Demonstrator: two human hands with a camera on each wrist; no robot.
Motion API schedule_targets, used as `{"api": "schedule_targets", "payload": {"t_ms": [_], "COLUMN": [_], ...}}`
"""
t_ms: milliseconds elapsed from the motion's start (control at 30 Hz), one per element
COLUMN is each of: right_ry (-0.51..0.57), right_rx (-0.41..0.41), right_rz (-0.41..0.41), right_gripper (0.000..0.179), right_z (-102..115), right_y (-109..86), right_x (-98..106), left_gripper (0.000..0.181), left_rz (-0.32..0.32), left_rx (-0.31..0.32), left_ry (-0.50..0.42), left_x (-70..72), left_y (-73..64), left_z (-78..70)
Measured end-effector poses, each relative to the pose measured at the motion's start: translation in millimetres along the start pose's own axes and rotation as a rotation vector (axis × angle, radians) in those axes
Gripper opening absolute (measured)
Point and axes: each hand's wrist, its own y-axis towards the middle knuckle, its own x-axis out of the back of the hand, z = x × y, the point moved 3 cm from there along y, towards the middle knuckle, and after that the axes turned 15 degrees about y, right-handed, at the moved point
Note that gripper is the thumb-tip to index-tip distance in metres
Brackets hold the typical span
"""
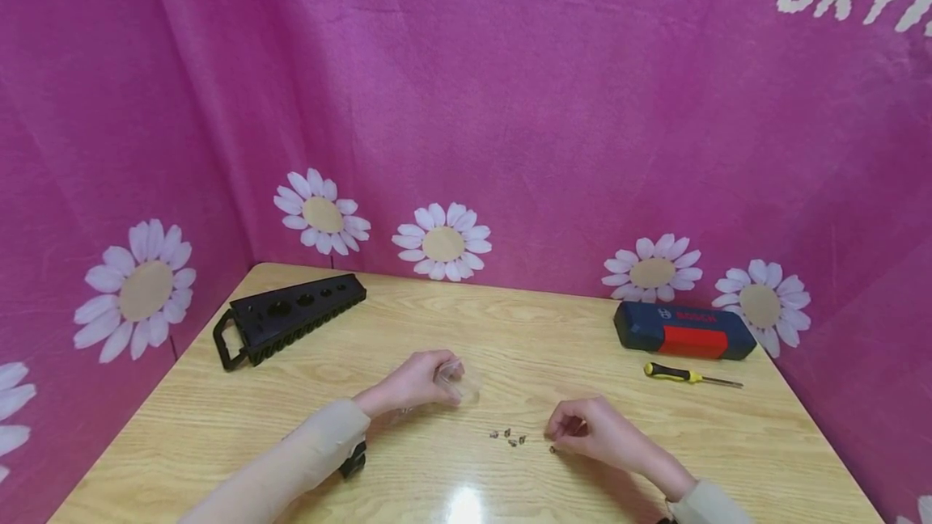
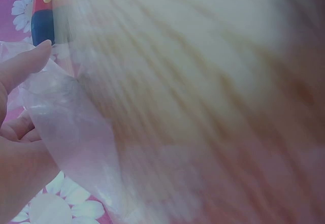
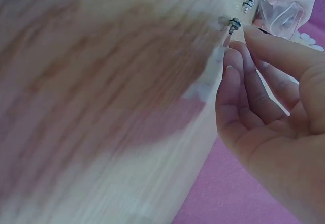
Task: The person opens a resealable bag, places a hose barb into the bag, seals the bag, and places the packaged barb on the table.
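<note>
Viewing head: left hand [image 1: 411, 382] pinches a clear plastic bag [image 1: 457, 381] above the table [image 1: 218, 419]; right hand [image 1: 593, 431], fingers curled, is at one screw [image 1: 552, 450], grip uncertain; loose screws [image 1: 508, 436] lie between the hands.
Left wrist: fingers [image 2: 23, 66] hold bag film [image 2: 76, 132]; blurred.
Right wrist: fingertips [image 3: 254, 33] touch the screw [image 3: 234, 25].
Risk: small screw may roll off or miss the limp bag mouth.

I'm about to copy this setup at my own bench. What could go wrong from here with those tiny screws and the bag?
The small screws lie loose on the glossy table; the right hand, reaching the nearest one, could flick it away. The left hand holds a thin clear plastic bag that looks crumpled, so a screw may miss its mouth.
</note>
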Motion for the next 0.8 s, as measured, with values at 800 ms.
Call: {"api": "schedule_targets", "payload": {"t_ms": [800], "right_ry": [-0.035], "right_rx": [0.005], "right_rz": [-0.027], "right_gripper": [0.005], "right_z": [5.4], "right_y": [9.6], "right_x": [-3.4], "left_gripper": [0.034], "left_rz": [0.011], "left_rx": [0.008], "left_ry": [-0.015], "left_x": [-0.3], "left_y": [-0.4], "left_z": [-1.0]}}
